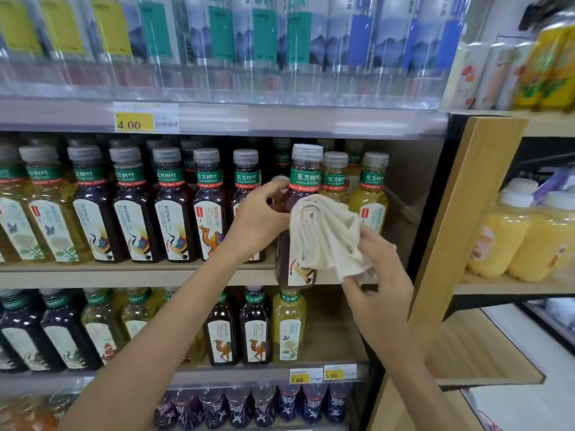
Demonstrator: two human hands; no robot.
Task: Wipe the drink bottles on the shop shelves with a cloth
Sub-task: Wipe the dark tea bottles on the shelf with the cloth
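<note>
A dark tea bottle with a green neck band and grey cap is held out in front of the middle shelf. My left hand grips its shoulder from the left. My right hand holds a bunched cream cloth against the bottle's front and right side, covering most of its label. Only the bottle's neck, cap and lower label corner show.
Rows of dark and yellow tea bottles fill the middle shelf, with more on the shelf below. Clear water bottles stand above a 4.00 price tag. At right, a wooden rack holds orange juice bottles.
</note>
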